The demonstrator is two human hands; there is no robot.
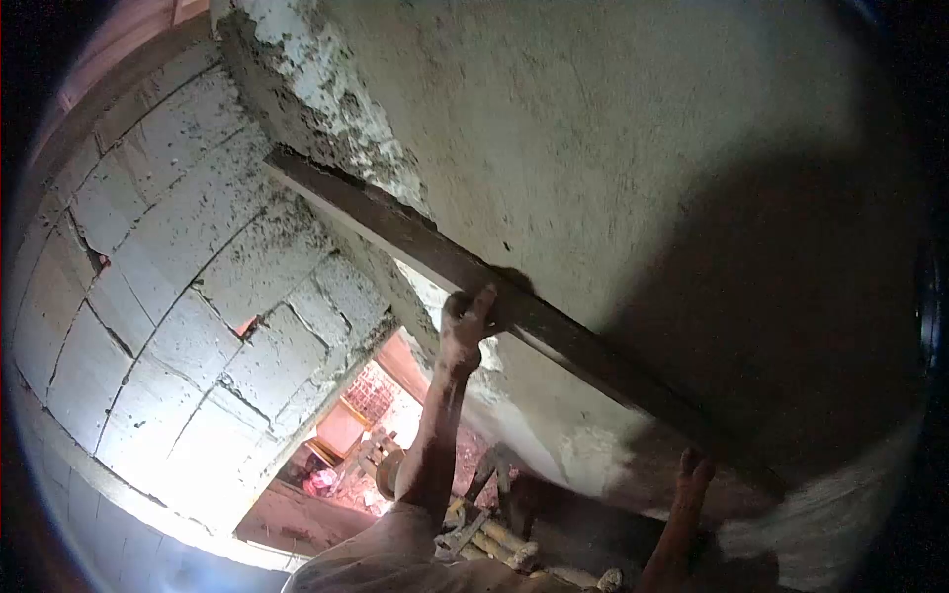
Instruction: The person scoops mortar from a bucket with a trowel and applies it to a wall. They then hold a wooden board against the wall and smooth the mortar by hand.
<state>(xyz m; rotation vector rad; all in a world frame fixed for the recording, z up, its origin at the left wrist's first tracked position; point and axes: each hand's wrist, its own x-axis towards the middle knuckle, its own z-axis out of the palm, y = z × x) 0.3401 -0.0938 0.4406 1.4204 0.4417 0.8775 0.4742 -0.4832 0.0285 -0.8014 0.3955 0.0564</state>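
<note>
A long straightedge (pixel 415 242) lies at a slant against the plastered wall (pixel 554 128), its upper end at the block wall's corner and its lower end in shadow. Dark mortar clings along its upper edge. Near its middle, my left hand (pixel 467 331) is closed on it, fingers over the lower edge. Further down to the right, my right hand (pixel 694 470) grips the same bar from below; shadow hides part of its fingers.
To the left stands a grey block wall (pixel 213 267) with open joints. Below it, an opening (pixel 371 395) shows a lit space with clutter. Wooden poles (pixel 499 539) lie beneath my arms. Rough, pale patches mark the plaster near the corner.
</note>
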